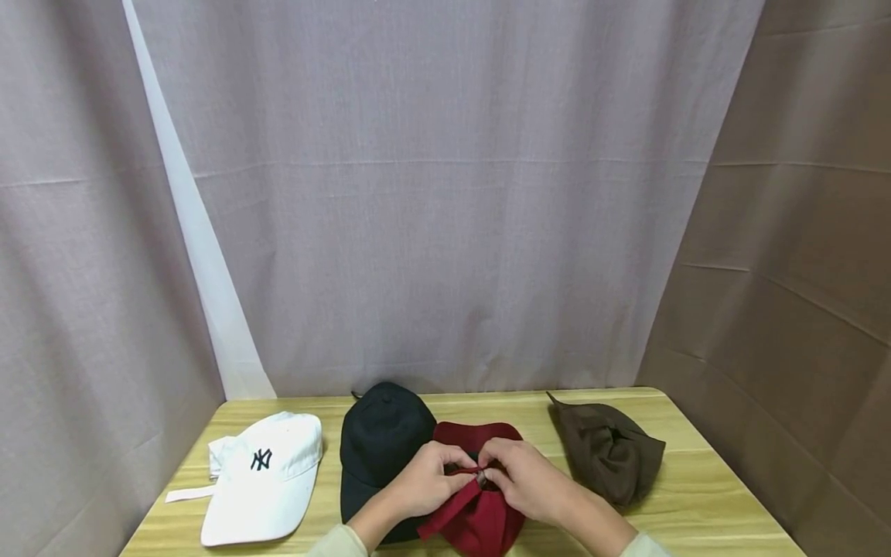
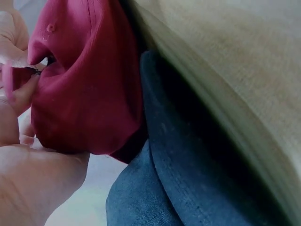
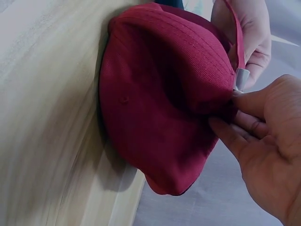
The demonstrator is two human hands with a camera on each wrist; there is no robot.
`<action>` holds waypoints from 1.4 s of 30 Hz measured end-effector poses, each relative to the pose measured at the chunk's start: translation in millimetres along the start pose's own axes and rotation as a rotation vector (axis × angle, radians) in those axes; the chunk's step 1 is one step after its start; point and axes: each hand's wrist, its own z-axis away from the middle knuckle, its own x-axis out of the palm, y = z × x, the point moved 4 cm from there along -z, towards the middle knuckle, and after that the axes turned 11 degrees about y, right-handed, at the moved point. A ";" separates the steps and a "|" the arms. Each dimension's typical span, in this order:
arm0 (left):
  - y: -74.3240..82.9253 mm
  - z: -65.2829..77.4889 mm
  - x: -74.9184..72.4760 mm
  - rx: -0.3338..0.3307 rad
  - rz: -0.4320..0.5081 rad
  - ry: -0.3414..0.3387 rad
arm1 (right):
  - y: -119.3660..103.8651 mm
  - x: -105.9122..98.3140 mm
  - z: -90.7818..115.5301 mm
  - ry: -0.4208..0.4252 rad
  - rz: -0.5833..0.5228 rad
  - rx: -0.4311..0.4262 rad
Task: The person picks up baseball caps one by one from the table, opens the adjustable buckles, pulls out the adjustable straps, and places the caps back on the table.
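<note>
A red cap (image 1: 487,526) stands on the table between both hands, its fabric strap (image 1: 451,509) hanging out toward the left. The left hand (image 1: 425,481) pinches the strap close to a small metal buckle (image 3: 241,78). The right hand (image 1: 532,481) pinches the cap's back edge beside that buckle, thumb and finger bent around the fabric. In the left wrist view the crown of the red cap (image 2: 89,89) hides part of the fingers. Touching it on the left is a black cap (image 1: 384,437), partly behind the left forearm.
A white cap (image 1: 267,480) with a dark logo lies at the left, its strap (image 1: 189,493) sticking out. A crumpled brown hat (image 1: 612,452) is at the right. The wooden table (image 1: 717,503) is bordered by grey curtains (image 1: 445,232) behind and at the sides.
</note>
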 end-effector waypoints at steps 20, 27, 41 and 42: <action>-4.5 4.2 2.0 -0.030 0.042 0.002 | -7.5 13.4 -0.4 0.052 -0.027 -0.021; -5.9 5.8 2.6 -0.025 0.053 -0.010 | -9.7 13.6 -0.5 0.082 -0.012 -0.064; -7.8 1.5 -4.0 -0.036 0.060 0.007 | -1.3 9.9 3.9 0.116 0.004 0.052; -8.4 1.6 -4.4 -0.041 0.060 0.012 | -0.6 9.8 4.3 0.101 0.000 0.063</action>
